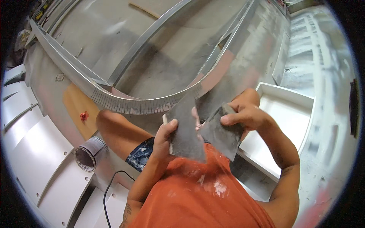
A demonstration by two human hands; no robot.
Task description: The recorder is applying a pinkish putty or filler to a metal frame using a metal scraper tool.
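My left hand (pixel 163 135) is closed on a broad, flat grey putty spreader (pixel 188 131) with a pale strip along its edge; the thumb lies on its face. My right hand (pixel 243 117) grips a second, smaller grey spreader (pixel 224 135) with a dark, smeared back edge, thumb on top. The two blades meet or nearly touch in front of my orange shirt. Pinkish bits show between them; whether these are fingertips or filler I cannot tell. Just beyond is a curved metal-edged frame (pixel 146 105) with close slits along its bend and pink patches.
An open can (pixel 85 157) lies tipped on its side at the left, near a tan board (pixel 78 108) bearing a small red scrap. White curved panels (pixel 42 152) cover the left. A white open box (pixel 277 125) stands at my right. A black cable (pixel 106 193) runs by my left arm.
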